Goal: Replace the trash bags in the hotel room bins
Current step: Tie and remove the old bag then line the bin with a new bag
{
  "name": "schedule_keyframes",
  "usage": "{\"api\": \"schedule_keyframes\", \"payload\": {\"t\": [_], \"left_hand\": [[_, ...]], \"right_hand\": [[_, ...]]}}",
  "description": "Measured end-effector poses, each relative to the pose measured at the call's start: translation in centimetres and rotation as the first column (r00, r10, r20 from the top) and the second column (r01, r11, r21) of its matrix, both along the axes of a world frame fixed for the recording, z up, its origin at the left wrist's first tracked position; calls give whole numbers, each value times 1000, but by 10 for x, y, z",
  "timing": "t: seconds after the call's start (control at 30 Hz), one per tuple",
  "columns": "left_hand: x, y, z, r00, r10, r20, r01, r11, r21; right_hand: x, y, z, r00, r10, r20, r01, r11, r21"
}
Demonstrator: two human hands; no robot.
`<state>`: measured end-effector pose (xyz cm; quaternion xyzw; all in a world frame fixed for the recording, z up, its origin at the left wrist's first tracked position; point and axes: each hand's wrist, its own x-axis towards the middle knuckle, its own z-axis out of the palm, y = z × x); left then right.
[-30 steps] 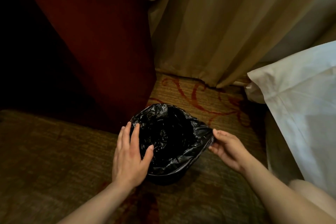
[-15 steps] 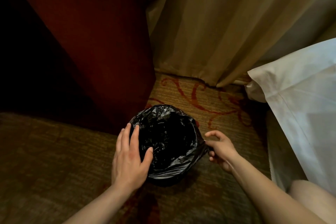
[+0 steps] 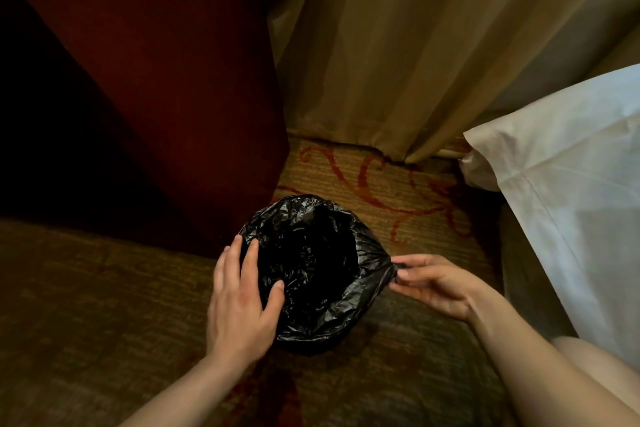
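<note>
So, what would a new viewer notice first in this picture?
A small bin lined with a black trash bag stands on the patterned carpet, low in the centre. The left hand rests flat on its near-left rim, while the right hand pinches a gathered corner of the bag. White bedding glows at right.

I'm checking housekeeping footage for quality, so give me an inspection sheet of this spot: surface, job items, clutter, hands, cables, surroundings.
Surface: patterned carpet, brown with red swirls.
Job's things: small bin on the floor, black trash bag folded over its rim.
Clutter: nothing seen.
Hands: left hand lies flat on the bag at the bin's near-left rim; right hand pinches a gathered bit of bag at the right side.
Cables: nothing seen.
Surroundings: dark red furniture panel, beige curtain, white pillow.
</note>
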<state>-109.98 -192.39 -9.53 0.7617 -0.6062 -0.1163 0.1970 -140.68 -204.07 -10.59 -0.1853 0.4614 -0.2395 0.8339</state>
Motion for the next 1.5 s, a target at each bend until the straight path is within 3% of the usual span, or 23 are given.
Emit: {"api": "schedule_keyframes", "payload": {"t": [0.2,0.3,0.5,0.7,0.77,0.83,0.93,1.0,1.13,1.27,1.33,1.5], "left_hand": [[0,0,0,1000,0,5,0,1000,-2],[0,0,0,1000,3,5,-3,1000,-2],[0,-1,-1,1000,7,-2,-7,1000,2],[0,-2,-1,1000,10,2,-10,1000,-4],[0,-1,-1,1000,14,21,-15,1000,9],[-1,0,0,998,18,68,-20,999,36],[-2,0,2,988,11,157,-24,997,80],[-2,1,3,986,1,165,-17,996,92],[-1,0,3,991,1,137,-16,994,106],[-1,-1,3,993,-4,122,-9,994,106],[-1,0,2,993,-4,118,-9,994,106],[-2,-1,3,995,-5,95,-4,996,93]], "right_hand": [[1,0,-6,974,86,-211,-99,994,-52],[4,3,-8,967,106,-231,-116,993,-29],[26,7,-4,988,-134,-78,131,990,-45],[53,2,-7,963,-198,-181,192,980,-51],[59,5,-7,931,-130,-342,93,988,-120],[60,7,-4,807,-61,-587,-129,953,-276],[58,8,-1,622,-105,-776,-442,771,-459],[58,8,1,569,-100,-816,-531,713,-458],[50,7,-6,569,4,-822,-604,681,-414],[45,10,0,601,40,-799,-664,580,-471],[44,12,4,646,6,-764,-607,610,-509],[45,11,1,608,23,-794,-627,627,-462]]}}
